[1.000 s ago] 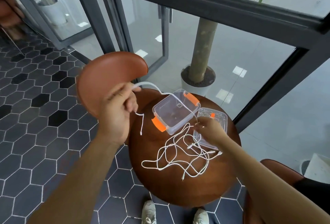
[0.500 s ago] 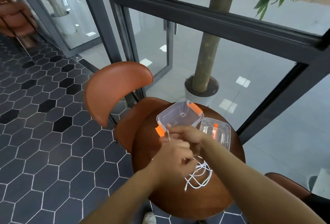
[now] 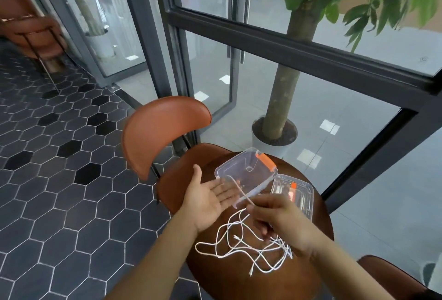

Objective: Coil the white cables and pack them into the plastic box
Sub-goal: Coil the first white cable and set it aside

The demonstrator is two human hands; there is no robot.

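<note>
Your right hand (image 3: 275, 218) pinches one white cable (image 3: 245, 195) between thumb and fingertips and draws it up across your left hand (image 3: 205, 195), which lies flat, palm up, fingers straight and holding nothing, with the strand lying over its fingers. No loop is formed round that hand yet, so the coil looks barely begun. Below your right wrist the other cables (image 3: 241, 248) sprawl in a loose tangle on the table (image 3: 263, 283), crossing one another at several places. That is the main risk: pull the pinched strand hard and you may drag the whole knot along with it, or tighten the crossings. With the left fingers straight, any turns you lay on them could also slide off, so curl a thumb over them. The box (image 3: 241, 168) stands just beyond your left fingertips, open, and seems to hold nothing. Beside it, touching its near corner, lies a second clear piece with an orange clip, the lid (image 3: 303, 189) by the look of it; whether anything lies in it, you cannot tell.
</note>
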